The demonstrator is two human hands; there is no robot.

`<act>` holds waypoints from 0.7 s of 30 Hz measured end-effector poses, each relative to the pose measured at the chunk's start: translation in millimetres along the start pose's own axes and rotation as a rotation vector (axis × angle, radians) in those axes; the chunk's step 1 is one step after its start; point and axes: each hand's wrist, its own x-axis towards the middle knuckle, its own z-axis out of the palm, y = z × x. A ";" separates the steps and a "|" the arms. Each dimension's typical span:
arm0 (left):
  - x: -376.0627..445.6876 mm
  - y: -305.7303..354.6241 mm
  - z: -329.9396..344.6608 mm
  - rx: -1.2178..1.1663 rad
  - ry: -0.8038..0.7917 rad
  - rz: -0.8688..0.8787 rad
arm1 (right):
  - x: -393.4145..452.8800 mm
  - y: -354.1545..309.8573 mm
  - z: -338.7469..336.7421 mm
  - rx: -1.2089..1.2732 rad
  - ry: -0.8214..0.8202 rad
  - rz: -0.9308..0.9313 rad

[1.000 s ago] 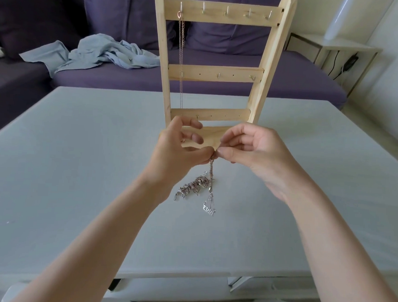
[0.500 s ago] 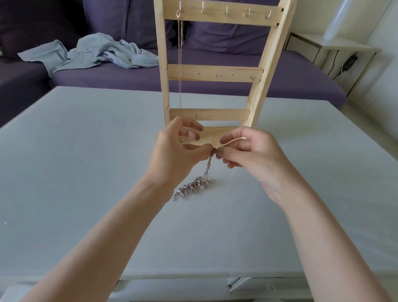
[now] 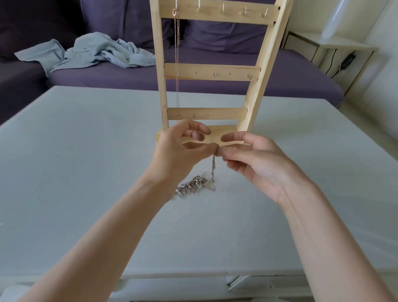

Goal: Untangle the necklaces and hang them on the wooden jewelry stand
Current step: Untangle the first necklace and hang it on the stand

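Observation:
A wooden jewelry stand [image 3: 209, 72] with three hook rails rises at the table's middle. A thin rose-gold necklace [image 3: 177, 59] hangs from the top rail's leftmost hook. In front of the stand's base, my left hand [image 3: 182, 150] and my right hand [image 3: 254, 161] meet fingertip to fingertip and both pinch the top of a silver chain [image 3: 213, 166]. The chain drops to a tangled heap of silver necklaces [image 3: 195, 184] lying on the table just below my left wrist.
The grey table [image 3: 80, 169] stretches wide on both sides. Behind it is a purple sofa [image 3: 218, 81] with a crumpled light-blue shirt [image 3: 93, 53]. A small side table [image 3: 332, 44] with a cable stands at the back right.
The hanging strand with the letter pendant has dropped back into the heap. Both hands stay pinched on the chain and the right fingers have shifted slightly.

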 end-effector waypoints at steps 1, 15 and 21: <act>0.3 -0.1 -0.1 -0.006 -0.001 -0.001 | 0.5 0.5 -0.5 0.019 -0.005 0.004; 1.0 2.3 -1.0 0.103 -0.215 -0.110 | 0.4 0.7 0.5 -0.044 -0.045 -0.007; -0.3 0.5 2.0 0.275 -0.240 -0.054 | -1.7 1.3 -2.9 -0.328 -0.046 -0.098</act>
